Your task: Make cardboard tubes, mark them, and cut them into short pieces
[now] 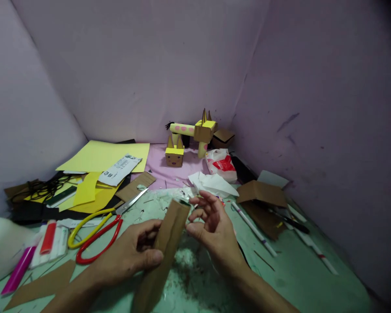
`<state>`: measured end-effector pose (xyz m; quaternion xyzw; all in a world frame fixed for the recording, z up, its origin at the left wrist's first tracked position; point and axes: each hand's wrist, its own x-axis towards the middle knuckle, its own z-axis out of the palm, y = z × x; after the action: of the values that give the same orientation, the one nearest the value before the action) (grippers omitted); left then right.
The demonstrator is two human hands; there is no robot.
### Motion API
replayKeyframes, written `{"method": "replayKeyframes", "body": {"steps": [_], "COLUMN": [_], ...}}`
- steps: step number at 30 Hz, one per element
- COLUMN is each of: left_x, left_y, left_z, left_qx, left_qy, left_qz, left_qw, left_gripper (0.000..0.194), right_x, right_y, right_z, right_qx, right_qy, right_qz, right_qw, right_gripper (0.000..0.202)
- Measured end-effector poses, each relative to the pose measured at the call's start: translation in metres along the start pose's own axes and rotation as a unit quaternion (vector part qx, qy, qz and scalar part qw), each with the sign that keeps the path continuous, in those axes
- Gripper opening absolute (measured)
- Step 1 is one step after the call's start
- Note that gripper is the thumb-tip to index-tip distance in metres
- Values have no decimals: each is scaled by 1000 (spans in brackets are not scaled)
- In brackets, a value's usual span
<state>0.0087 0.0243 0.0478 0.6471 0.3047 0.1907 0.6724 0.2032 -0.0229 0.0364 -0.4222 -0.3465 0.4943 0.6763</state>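
Note:
My left hand [138, 248] grips a long folded cardboard tube [167, 239], its thumb on the near side and fingers behind. The tube tilts, its top end pointing away from me and slightly right. Beside that top end, my right hand [211, 221] is raised with its fingers apart and curled; nothing shows between them. To the left of my left hand lie scissors [117, 213] with one yellow and one red handle, their blades pointing away. Behind the tube sits a crumpled white paper [213, 184].
At the back stand a cardboard animal head [174, 156] and a spotted animal figure [202, 130]. Yellow paper sheets [94, 156] pile up at left, near a magenta marker [19, 269]. Cardboard pieces [262, 193] and a white pen [254, 228] lie at right. Walls close in the table.

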Motion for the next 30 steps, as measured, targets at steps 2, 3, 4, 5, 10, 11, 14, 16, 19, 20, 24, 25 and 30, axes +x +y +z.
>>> {"method": "replayKeyframes", "body": {"steps": [2,3,4,5,10,11,14,16,19,20,24,25,30], "left_x": [3,4,6,6,-2,-5,-15,-20,-25,-26,-25,-24,-18], "left_y": [0,1,2,4,19,21,21,18,12,10,-1,-3,-12], "left_z": [14,20,25,28,0,-10,-31,-30,-17,-12,0,0,0], "left_qx": [-63,-80,-85,-73,116,137,137,167,245,261,321,336,356], "left_qy": [38,61,78,86,180,298,437,426,301,255,113,90,54], "left_qz": [36,55,70,75,-13,-9,3,21,43,44,50,54,80], "left_qw": [997,993,991,991,977,945,889,889,921,930,939,936,930], "left_gripper": [55,53,49,43,21,24,26,24,21,22,42,43,33], "right_x": [-8,-13,-17,-21,-18,-15,-9,-8,-8,-7,-3,-2,-1], "right_y": [-6,-8,-10,-13,-24,-25,-22,-15,-6,-4,1,2,5], "right_z": [3,4,4,4,-6,-7,-7,-7,-11,-13,-21,-22,-22], "right_qx": [-45,-70,-97,-130,-477,-566,-702,-714,-721,-723,-714,-711,-711], "right_qy": [-46,-97,-154,-205,-229,-232,-304,-353,-368,-365,-372,-375,-377], "right_qz": [-2,9,21,27,-99,-122,-174,-197,-221,-228,-245,-245,-255], "right_qw": [998,993,983,970,843,781,620,572,544,540,540,542,536], "right_gripper": [71,71,69,66,74,74,66,62,61,61,58,58,58]}}
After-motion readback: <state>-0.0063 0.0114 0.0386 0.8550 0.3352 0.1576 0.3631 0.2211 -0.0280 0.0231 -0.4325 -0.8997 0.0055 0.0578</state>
